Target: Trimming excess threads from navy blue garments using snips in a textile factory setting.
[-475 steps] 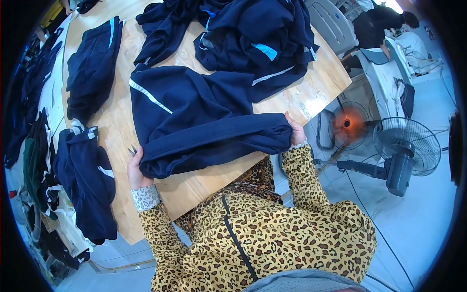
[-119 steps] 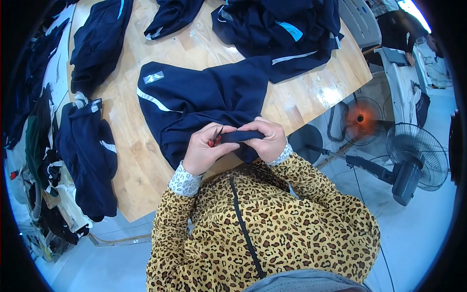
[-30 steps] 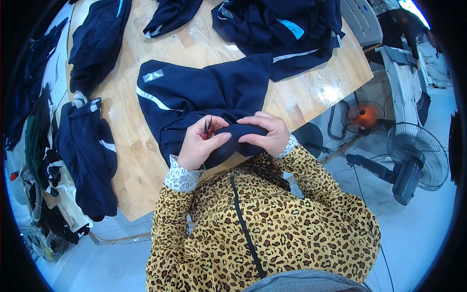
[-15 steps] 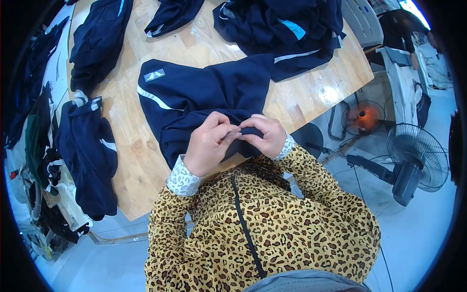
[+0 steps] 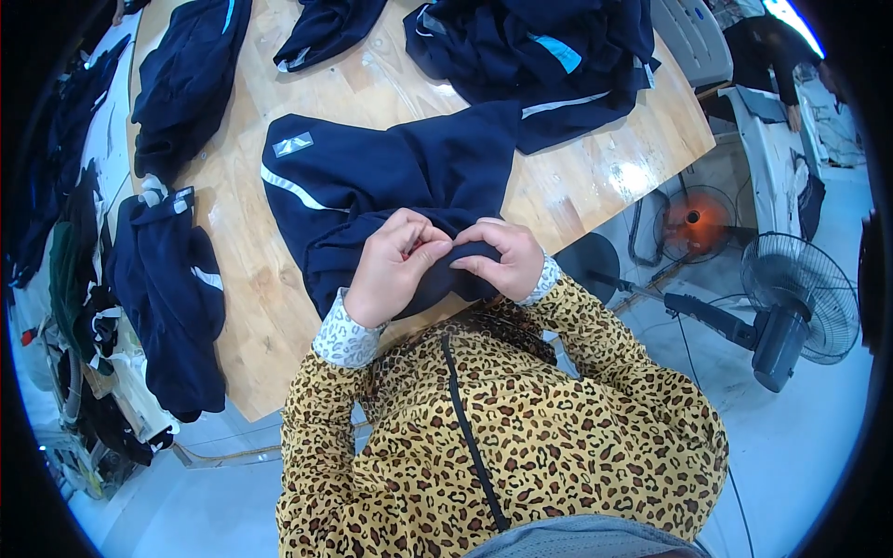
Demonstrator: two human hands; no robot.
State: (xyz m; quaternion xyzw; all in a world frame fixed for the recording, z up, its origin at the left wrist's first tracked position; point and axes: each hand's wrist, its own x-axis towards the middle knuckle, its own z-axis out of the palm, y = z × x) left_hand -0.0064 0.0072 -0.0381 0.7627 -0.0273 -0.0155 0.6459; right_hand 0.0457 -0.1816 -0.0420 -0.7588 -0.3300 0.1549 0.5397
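Note:
A navy garment (image 5: 372,167) with a white stripe and a small shiny label lies at the near edge of the wooden table, its near part bunched up. My right hand (image 5: 507,260) pinches a fold of this garment between thumb and fingers. Close beside it, my left hand (image 5: 395,270) is closed, thumb and forefinger pressed together at the fold. A speck of red shows among the left fingers, too small to name. Whatever lies between those fingertips is hidden.
More navy garments lie on the wooden table (image 5: 260,307): a striped one (image 5: 172,288) at left and a heap (image 5: 549,65) at the far right. A standing fan (image 5: 791,307) and a glowing orange heater (image 5: 693,219) are at right. Hung clothes (image 5: 70,279) line the left.
My left hand has shifted slightly left and its fingers have drawn a little away from the right hand's tips. The right hand stays on the fold.

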